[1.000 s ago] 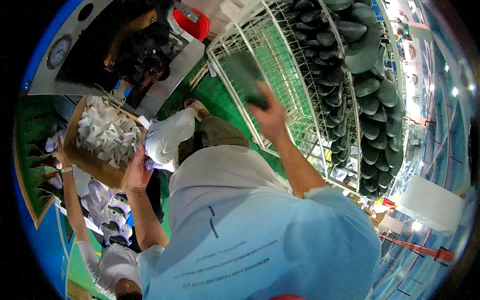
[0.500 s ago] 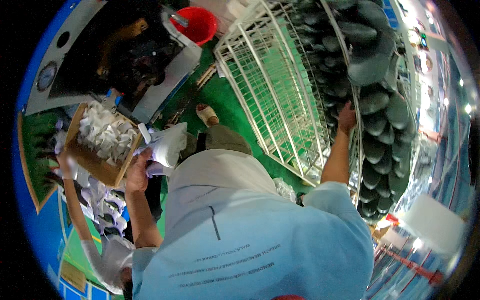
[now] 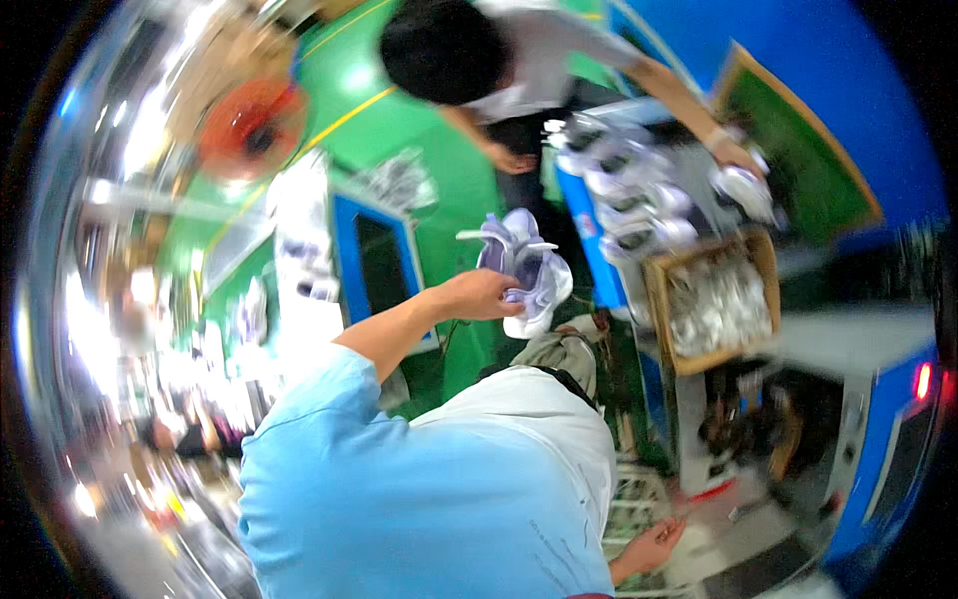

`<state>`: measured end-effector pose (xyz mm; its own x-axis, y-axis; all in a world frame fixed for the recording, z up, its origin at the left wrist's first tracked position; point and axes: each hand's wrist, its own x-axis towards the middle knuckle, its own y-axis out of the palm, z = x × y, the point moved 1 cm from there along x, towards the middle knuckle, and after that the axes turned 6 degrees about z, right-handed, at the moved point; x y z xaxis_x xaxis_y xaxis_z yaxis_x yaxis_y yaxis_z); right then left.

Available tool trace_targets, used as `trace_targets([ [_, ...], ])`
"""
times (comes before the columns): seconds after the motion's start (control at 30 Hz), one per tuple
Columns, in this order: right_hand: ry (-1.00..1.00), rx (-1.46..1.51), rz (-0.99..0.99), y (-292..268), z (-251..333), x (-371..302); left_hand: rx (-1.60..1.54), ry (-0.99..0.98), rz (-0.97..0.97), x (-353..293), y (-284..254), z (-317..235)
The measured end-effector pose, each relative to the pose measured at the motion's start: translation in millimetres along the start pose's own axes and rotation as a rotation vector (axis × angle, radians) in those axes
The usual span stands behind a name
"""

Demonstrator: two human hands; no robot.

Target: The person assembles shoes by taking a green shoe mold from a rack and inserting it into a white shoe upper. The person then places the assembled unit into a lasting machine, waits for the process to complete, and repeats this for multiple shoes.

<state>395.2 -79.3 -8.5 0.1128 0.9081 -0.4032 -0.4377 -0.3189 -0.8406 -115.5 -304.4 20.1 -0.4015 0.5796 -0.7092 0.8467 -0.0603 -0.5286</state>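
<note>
My left hand is closed on a pair of white and lavender sneakers, held out in front of my body with the fingers at their near left side. A strap or flap sticks out from the pair. Low on the right, my right hand hangs away from my body beside a white wire rack. Its fingers look loosely stretched, and nothing shows in them, though the picture is somewhat smeared.
Ahead, a co-worker reaches over a bench with several similar sneakers, a hand on one sneaker. A cardboard box of white pieces stands beside a machine. Left are a blue-framed stand and an orange fan.
My view has swung round to the left, toward the co-worker and bench. My right hand has come away from the rack of dark shoe-shaped pieces. My left hand still holds the sneakers.
</note>
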Motion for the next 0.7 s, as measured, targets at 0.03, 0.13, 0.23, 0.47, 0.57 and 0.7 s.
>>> trace_targets([
  [0.03, -0.097, -0.028, 0.036, 6.7, 20.7, 11.4, 0.056, -0.059, -0.092, -17.6, 5.2, 32.6],
  [0.13, -0.459, -0.166, 0.12, 32.9, 75.7, 60.5, 0.016, -0.155, -0.46, -73.7, 28.4, 131.1],
  [0.23, -0.703, -0.247, 0.171, 60.7, 102.2, 98.1, -0.142, -0.38, -0.687, -156.9, 36.4, 207.9],
  [0.47, -1.017, -0.418, 0.578, 61.6, 249.9, 52.7, -0.12, -0.961, -0.921, -355.1, 67.2, 422.8],
  [0.57, -0.93, -0.444, 0.625, 87.0, 268.6, 72.0, -0.142, -1.627, -1.095, -401.3, 51.9, 511.0],
  [0.7, -0.83, -0.357, 0.571, 77.1, 284.9, 54.8, -0.239, -1.226, -1.539, -248.8, -60.3, 468.8],
])
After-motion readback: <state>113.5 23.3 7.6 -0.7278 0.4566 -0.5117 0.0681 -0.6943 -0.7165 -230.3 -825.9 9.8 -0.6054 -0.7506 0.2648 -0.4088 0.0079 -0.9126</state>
